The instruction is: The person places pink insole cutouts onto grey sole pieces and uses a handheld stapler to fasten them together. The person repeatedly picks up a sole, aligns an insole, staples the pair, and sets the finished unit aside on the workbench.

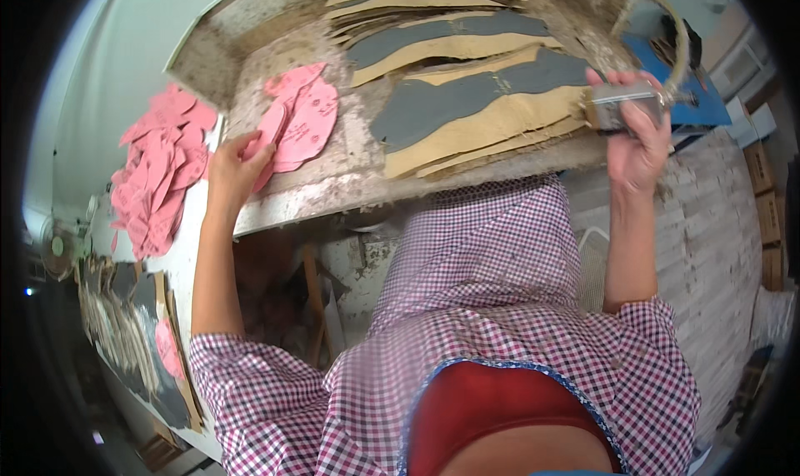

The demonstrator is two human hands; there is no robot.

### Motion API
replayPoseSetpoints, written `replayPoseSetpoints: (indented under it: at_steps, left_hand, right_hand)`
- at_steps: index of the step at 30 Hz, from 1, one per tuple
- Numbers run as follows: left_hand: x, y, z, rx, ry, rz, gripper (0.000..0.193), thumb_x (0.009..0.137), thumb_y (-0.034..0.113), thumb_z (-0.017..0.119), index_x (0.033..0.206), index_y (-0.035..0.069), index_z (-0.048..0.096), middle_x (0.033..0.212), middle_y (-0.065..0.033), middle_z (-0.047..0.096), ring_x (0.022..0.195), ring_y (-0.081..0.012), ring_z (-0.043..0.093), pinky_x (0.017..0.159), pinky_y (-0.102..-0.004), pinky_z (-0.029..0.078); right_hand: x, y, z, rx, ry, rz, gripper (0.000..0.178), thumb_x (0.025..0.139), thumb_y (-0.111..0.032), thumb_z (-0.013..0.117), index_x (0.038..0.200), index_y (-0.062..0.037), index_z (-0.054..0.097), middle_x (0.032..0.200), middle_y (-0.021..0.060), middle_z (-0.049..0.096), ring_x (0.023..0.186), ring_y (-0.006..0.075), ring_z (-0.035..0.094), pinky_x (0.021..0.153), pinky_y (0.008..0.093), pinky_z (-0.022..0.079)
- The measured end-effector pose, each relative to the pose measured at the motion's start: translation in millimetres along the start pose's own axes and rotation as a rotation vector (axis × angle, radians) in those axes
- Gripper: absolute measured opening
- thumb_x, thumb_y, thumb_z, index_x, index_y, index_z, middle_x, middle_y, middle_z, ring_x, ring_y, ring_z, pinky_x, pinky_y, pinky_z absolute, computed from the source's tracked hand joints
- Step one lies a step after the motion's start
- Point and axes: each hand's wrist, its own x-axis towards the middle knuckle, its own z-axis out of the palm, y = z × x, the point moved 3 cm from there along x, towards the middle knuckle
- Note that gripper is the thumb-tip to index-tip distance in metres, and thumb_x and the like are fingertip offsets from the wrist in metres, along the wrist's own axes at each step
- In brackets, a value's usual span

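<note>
At the left part of the worktable, my left hand (236, 169) pinches the edge of a pink flat cut piece (272, 127) between thumb and fingers. Beneath it lie more rounded pink pieces (313, 124), partly overlapped. My right hand (640, 147) is wrapped round a boxy grey metal hand tool (615, 107) at the table's right edge. A pale hose (681, 47) runs up from that tool. Layered grey and tan curved sheets (483, 101) lie between my hands, just left of the tool; their material I cannot make out.
A large pile of pink pieces (158, 180) sits on the white surface left of the worktable (333, 191). Below it are stacked grey and tan sheets (125, 334). Low boards (200, 51) wall the table's left side. At the right are a blue surface (708, 101) and cardboard boxes (760, 176).
</note>
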Motion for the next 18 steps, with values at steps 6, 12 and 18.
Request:
replayPoseSetpoints:
  at_steps: [6, 12, 18]
  left_hand:
    - [-14.9, 15.4, 12.0, -0.067, -0.056, 0.095, 0.037, 0.088, 0.030, 0.069, 0.115, 0.003, 0.071, 0.103, -0.0223, 0.068, 0.097, -0.0304, 0.066, 0.085, -0.0368, 0.051]
    - [-13.9, 23.0, 10.8, 0.136, -0.046, 0.098, 0.028, 0.096, 0.022, 0.057, 0.111, 0.001, 0.066, 0.092, -0.0254, 0.065, 0.087, -0.0415, 0.064, 0.079, -0.0470, 0.050]
    - [-15.5, 20.6, 10.9, 0.321, 0.136, 0.162, 0.016, 0.093, 0.010, 0.055, 0.105, 0.003, 0.061, 0.095, -0.0218, 0.063, 0.088, -0.0421, 0.062, 0.075, -0.0475, 0.050]
  right_hand:
    - [12.1, 18.6, 32.6, -0.155, -0.149, -0.033, 0.044, 0.079, 0.014, 0.065, 0.118, 0.0010, 0.051, 0.109, 0.0158, 0.065, 0.107, 0.0289, 0.065, 0.097, 0.0414, 0.051]
    - [14.4, 12.2, 23.4, -0.346, -0.107, -0.043, 0.045, 0.078, 0.010, 0.070, 0.118, -0.0009, 0.052, 0.109, 0.0130, 0.067, 0.103, 0.0246, 0.067, 0.089, 0.0351, 0.055]
    - [-1.6, 30.3, 44.5, -0.319, -0.117, 0.046, 0.046, 0.076, 0.005, 0.074, 0.117, -0.0034, 0.053, 0.107, 0.0112, 0.068, 0.101, 0.0221, 0.067, 0.086, 0.0326, 0.055]
